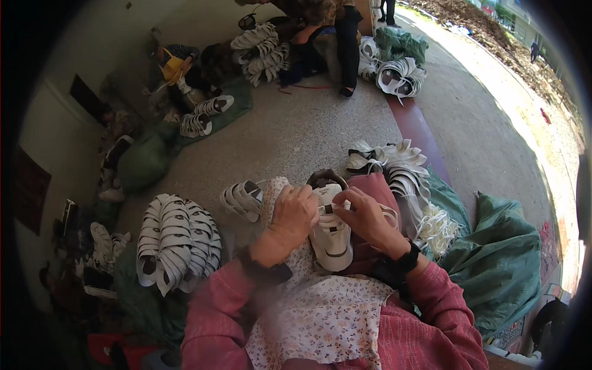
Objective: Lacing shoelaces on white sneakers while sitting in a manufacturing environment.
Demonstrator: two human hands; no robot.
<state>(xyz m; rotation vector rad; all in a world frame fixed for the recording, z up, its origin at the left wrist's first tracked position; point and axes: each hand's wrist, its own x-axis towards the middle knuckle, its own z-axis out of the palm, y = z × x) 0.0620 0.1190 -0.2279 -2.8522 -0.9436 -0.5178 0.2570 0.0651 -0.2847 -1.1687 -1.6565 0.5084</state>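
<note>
Mid-job by the look: left hand (295,213) clamped on white shoe upper (331,237) in lap, right hand (365,217) pinching its strap at the top. Bundled uppers (176,240) left of hands, loose stack (404,169) beyond right hand – which lot is finished, cannot tell

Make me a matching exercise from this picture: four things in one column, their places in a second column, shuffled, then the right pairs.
Things:
1. white shoe upper
2. green sack
3. large bundle of uppers
4. floral apron

Places:
A. on the floor at the person's left
B. between the left hand and right hand
C. over the person's lap
D. at the person's right

Pairs: 1-B, 2-D, 3-A, 4-C
</note>
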